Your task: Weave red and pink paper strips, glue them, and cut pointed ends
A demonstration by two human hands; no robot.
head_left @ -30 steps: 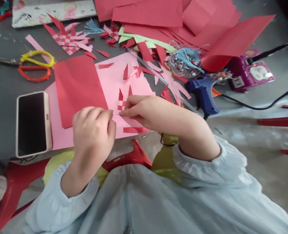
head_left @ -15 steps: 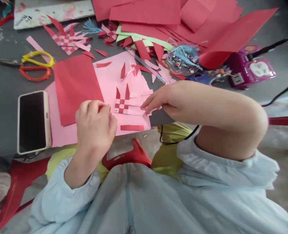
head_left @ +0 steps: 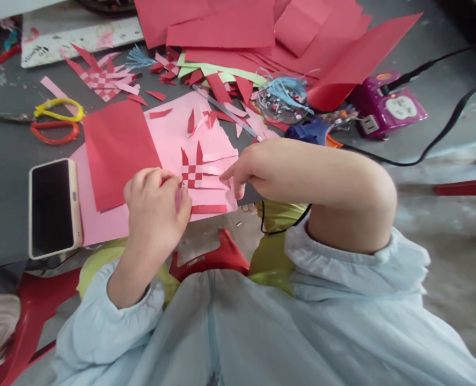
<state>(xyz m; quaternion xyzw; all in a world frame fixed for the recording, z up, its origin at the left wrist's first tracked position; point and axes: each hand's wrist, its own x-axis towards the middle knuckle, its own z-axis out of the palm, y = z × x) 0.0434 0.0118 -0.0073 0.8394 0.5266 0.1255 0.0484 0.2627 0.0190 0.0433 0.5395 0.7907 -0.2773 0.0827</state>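
A small woven piece of red and pink paper strips (head_left: 195,172) lies on a pink sheet (head_left: 173,145) at the table's near edge. My left hand (head_left: 157,206) is curled closed at the weave's left edge, fingertips pinching its corner. My right hand (head_left: 254,169) comes in from the right, fingers bent down onto the pink strips at the weave's right side. A loose red strip (head_left: 209,209) rests just below the weave. A red sheet (head_left: 117,150) overlaps the pink one on the left.
A phone (head_left: 52,206) lies at the left near the edge. Scissors with yellow and red handles (head_left: 55,120) sit behind it. A blue glue gun (head_left: 308,131), purple power strip (head_left: 386,107), cables, red paper sheets (head_left: 238,27) and another woven piece (head_left: 101,80) crowd the back.
My right hand lifted off the weave and swung right, uncovering it, then came back to its right edge. My left hand stayed curled at the left corner. The view shifted slightly.
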